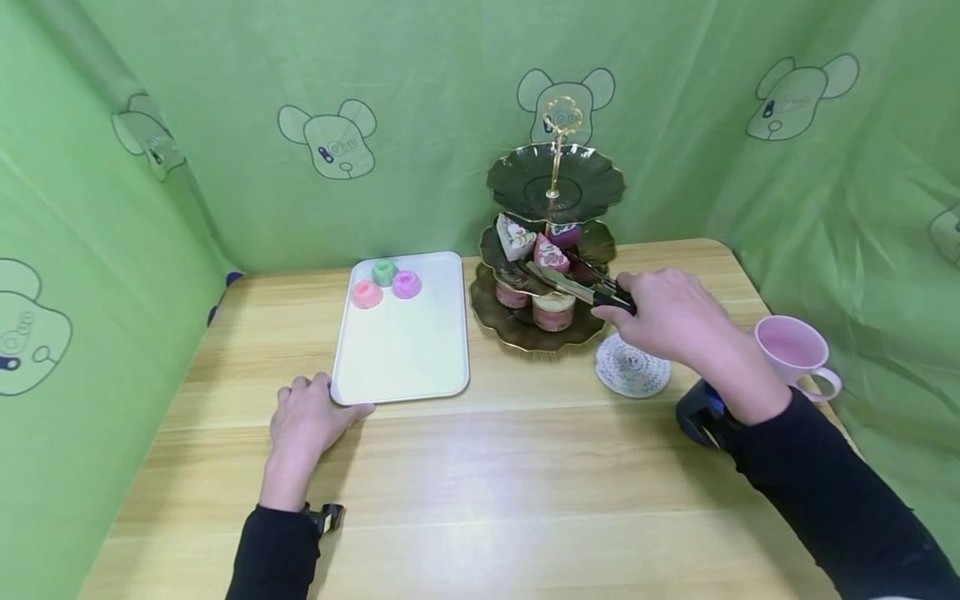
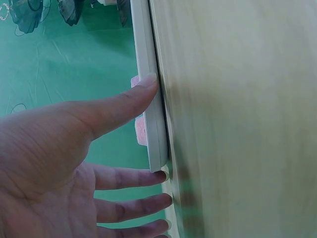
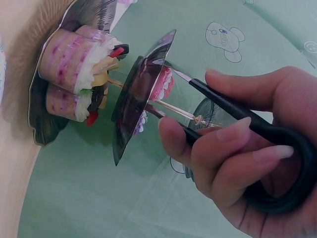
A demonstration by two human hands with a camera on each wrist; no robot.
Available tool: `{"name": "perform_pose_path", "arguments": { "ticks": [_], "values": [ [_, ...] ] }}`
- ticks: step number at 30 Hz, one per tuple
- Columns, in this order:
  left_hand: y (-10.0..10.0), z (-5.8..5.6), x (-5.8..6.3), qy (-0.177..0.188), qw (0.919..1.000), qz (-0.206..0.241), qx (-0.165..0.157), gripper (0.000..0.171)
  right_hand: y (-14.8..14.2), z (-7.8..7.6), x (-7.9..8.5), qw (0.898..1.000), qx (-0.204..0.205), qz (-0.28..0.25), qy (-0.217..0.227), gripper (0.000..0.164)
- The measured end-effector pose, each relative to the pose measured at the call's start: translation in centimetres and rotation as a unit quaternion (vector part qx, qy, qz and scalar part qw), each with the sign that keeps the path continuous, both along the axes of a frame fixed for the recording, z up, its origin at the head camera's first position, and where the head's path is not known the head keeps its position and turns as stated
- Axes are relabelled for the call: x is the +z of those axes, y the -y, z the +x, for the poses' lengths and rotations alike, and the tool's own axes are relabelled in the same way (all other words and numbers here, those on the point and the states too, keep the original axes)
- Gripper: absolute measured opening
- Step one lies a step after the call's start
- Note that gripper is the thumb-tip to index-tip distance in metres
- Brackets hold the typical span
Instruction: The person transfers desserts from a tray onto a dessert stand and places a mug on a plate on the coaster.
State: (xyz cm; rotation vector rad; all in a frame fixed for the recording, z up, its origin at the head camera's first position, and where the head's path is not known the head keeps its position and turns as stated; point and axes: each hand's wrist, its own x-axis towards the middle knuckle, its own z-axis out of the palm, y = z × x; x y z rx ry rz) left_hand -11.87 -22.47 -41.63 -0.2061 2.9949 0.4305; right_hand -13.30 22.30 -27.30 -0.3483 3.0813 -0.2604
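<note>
My right hand (image 1: pixel 671 317) holds black-handled tongs (image 1: pixel 576 288) at the middle tier (image 1: pixel 600 242) of a dark three-tier cake stand. The metal tips are on either side of a pink cake slice (image 1: pixel 551 252); whether they touch it cannot be told. A white slice (image 1: pixel 515 237) and a purple slice (image 1: pixel 565 236) sit beside it. At the white tray's (image 1: pixel 405 358) near left corner is my left hand (image 1: pixel 303 423). Its straight thumb (image 2: pixel 133 99) lies against the tray's front edge, the other fingers spread by the corner. Green, pink and purple ring-shaped cakes (image 1: pixel 407 285) sit at the tray's back left.
Layered dessert cups (image 1: pixel 552 313) stand on the bottom tier (image 1: pixel 517 331), below the top tier (image 1: pixel 517 187). A round woven coaster (image 1: pixel 633 367) lies right of the stand. A pink mug (image 1: pixel 791 343) and a dark blue object (image 1: pixel 693 414) are near my right forearm. Green curtains (image 1: pixel 427 125) enclose the table.
</note>
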Motion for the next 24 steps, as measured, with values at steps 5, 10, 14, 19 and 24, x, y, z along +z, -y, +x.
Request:
{"name": "perform_pose_path", "arguments": {
  "ticks": [5,10,14,19,24],
  "values": [
    [0.1,0.0,0.0,0.0,1.0,0.002,0.0,0.079,-0.1,0.4,0.2,1.0,-0.014,-0.009,0.0,0.053],
    [0.2,0.0,0.1,-0.003,1.0,-0.001,0.003,0.079,-0.2,1.5,0.8,0.999,-0.016,-0.017,-0.024,0.048],
    [0.1,0.0,0.1,0.003,1.0,-0.003,0.005,0.081,-0.1,3.2,1.6,0.998,-0.006,-0.023,-0.055,0.049],
    [0.0,0.1,0.1,0.006,1.0,0.0,0.004,0.081,0.6,5.5,2.5,0.994,0.021,-0.02,-0.108,0.047],
    [-0.1,0.0,0.0,0.005,1.0,0.001,0.005,0.082,2.5,6.6,2.8,0.986,0.041,-0.025,-0.16,0.058]
  ]
}}
